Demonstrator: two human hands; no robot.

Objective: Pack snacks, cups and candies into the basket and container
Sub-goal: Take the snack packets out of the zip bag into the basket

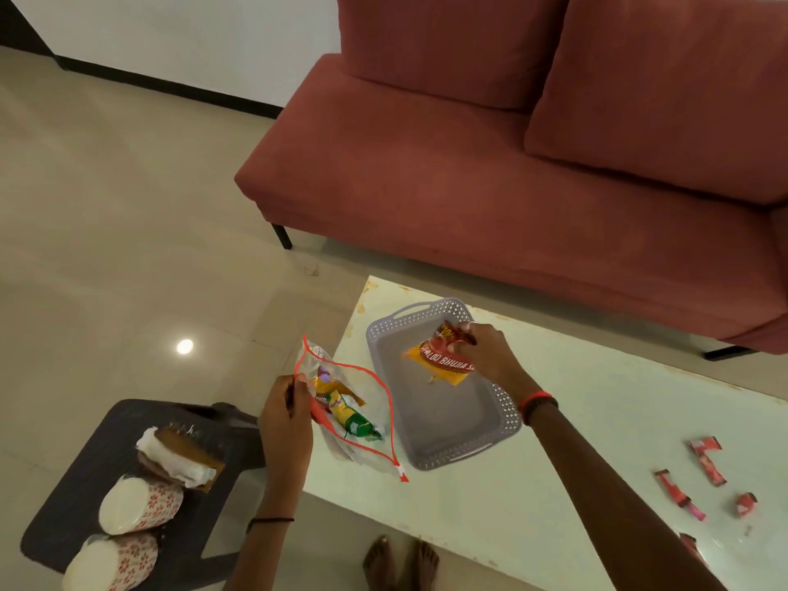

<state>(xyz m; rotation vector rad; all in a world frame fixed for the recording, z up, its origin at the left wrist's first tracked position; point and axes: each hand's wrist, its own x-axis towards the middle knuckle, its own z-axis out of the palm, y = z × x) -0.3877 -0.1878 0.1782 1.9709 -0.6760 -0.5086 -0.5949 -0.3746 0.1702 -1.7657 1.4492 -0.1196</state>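
A grey plastic basket (447, 445) stands on the pale table (554, 484). My right hand (486, 356) holds a yellow and red snack packet (439, 362) just above the basket's far end. My left hand (283, 415) grips the red-edged rim of a clear zip bag (375, 420), held open at the table's left edge. More snack packets (345, 413) lie inside the bag. Several red candies (710, 467) are scattered on the table to the right. Stacks of floral paper cups (140, 503) lie on a dark stool (98, 454) at the left.
A red sofa (469, 172) stands behind the table. A wrapped white and brown bundle (179, 456) lies on the stool beside the cups. My bare feet (401, 560) are on the tiled floor below the table's near edge.
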